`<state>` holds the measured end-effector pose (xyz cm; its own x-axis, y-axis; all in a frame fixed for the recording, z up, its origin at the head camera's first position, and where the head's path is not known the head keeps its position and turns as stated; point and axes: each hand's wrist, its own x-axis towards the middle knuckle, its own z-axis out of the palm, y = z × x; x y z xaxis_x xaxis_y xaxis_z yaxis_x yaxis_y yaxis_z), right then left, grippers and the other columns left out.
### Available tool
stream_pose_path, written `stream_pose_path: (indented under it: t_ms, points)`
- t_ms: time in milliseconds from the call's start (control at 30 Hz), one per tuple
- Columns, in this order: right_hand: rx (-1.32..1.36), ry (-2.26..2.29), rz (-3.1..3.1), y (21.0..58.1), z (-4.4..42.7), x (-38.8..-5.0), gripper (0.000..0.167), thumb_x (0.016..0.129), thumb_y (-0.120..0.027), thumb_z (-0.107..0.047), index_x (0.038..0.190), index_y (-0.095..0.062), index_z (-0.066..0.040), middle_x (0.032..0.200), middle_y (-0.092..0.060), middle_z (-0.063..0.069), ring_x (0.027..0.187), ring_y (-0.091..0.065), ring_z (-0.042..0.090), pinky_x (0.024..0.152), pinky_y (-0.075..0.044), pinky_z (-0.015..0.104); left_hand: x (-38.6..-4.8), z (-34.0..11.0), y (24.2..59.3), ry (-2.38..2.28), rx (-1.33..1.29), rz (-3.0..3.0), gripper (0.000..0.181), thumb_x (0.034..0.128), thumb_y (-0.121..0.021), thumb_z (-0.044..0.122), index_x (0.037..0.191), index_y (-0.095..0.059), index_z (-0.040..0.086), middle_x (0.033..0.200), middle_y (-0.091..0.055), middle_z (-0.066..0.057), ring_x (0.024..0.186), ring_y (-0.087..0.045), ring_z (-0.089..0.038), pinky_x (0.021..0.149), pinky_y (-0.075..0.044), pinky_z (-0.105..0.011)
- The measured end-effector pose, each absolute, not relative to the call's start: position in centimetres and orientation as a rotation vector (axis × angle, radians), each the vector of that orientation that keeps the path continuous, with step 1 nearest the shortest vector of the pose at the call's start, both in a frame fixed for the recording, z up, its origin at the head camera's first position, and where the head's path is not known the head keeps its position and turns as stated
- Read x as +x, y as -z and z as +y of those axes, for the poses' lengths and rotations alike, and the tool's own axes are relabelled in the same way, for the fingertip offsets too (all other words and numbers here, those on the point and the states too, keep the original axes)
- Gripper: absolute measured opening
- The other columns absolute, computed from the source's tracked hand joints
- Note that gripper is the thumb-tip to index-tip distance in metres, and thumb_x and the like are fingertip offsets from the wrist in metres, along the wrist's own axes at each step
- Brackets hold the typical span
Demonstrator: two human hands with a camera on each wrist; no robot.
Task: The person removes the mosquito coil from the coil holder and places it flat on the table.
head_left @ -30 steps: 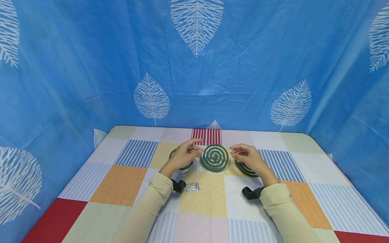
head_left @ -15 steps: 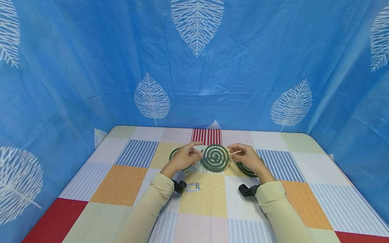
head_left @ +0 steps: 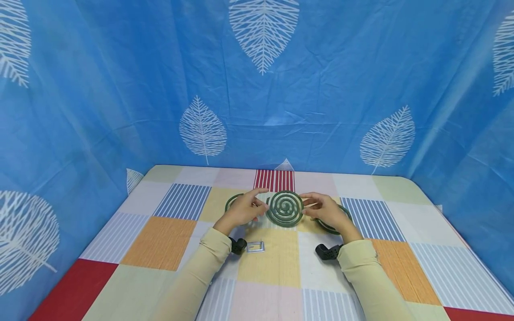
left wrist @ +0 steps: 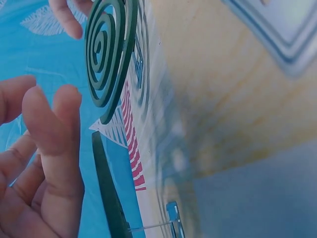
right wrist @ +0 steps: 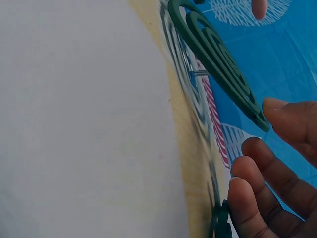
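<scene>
A green mosquito coil [head_left: 285, 208] is held up on a small metal stand [right wrist: 200, 73] between my two hands. To its left, my left hand [head_left: 244, 209] hovers with bent, loose fingers, apart from this coil and in front of a second coil [head_left: 229, 203]. My right hand [head_left: 327, 210] is at the middle coil's right rim. In the right wrist view its thumb [right wrist: 290, 121] lies close to the rim; whether it touches I cannot tell. Behind that hand a third coil [head_left: 346, 213] is partly hidden. Neither hand holds anything.
A flat metal stand [head_left: 255, 247] lies on the patchwork cloth [head_left: 269, 267], beside the left wrist. Another metal stand [left wrist: 173, 218] shows under the left coil. Blue curtains [head_left: 281, 111] with white leaves surround the table at the back and sides.
My right hand has moved slightly left, bringing its fingertips to the middle coil's rim. The left hand has hardly shifted, and the coils stay in place.
</scene>
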<state>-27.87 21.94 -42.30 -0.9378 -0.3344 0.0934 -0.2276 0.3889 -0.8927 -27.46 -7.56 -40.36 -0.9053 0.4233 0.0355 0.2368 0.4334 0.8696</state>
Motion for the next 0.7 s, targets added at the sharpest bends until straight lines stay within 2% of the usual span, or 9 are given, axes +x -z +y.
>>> stream_pose_path:
  t_ms: [300, 500, 700]
  points:
    - [-0.533, 1.583, 2.516, 42.81, 21.97, -27.87, 0.054, 0.096, -0.075, 0.006, 0.144, -0.055, 0.018, 0.123, -0.068, 0.037, 0.102, -0.072, 0.039, 0.076, -0.061, 0.029, -27.39, -7.32, 40.34, -1.427, 0.554, 2.499, 0.062, 0.1072, -0.068, 0.013, 0.163, -0.045, 0.003, 0.096, -0.077, -0.017, 0.066, -0.067, -0.026, 0.062, -0.056, -0.034]
    - [-0.524, 1.542, 2.545, 42.83, 21.96, -27.71, 0.053, 0.097, -0.076, 0.003, 0.145, -0.056, 0.016, 0.124, -0.069, 0.033, 0.105, -0.070, 0.037, 0.077, -0.059, 0.028, -27.22, -7.14, 40.27, -1.398, 0.494, 2.510, 0.065, 0.1067, -0.070, 0.013, 0.164, -0.043, 0.002, 0.097, -0.079, -0.016, 0.071, -0.073, -0.028, 0.063, -0.059, -0.037]
    - [-0.521, 1.531, 2.551, 42.85, 21.97, -27.66, 0.052, 0.097, -0.077, 0.002, 0.143, -0.057, 0.016, 0.122, -0.069, 0.032, 0.105, -0.069, 0.035, 0.079, -0.057, 0.028, -27.20, -7.00, 40.52, -1.328, 0.443, 2.548, 0.069, 0.1048, -0.073, 0.018, 0.165, -0.042, 0.001, 0.088, -0.079, -0.008, 0.064, -0.070, -0.022, 0.064, -0.058, -0.033]
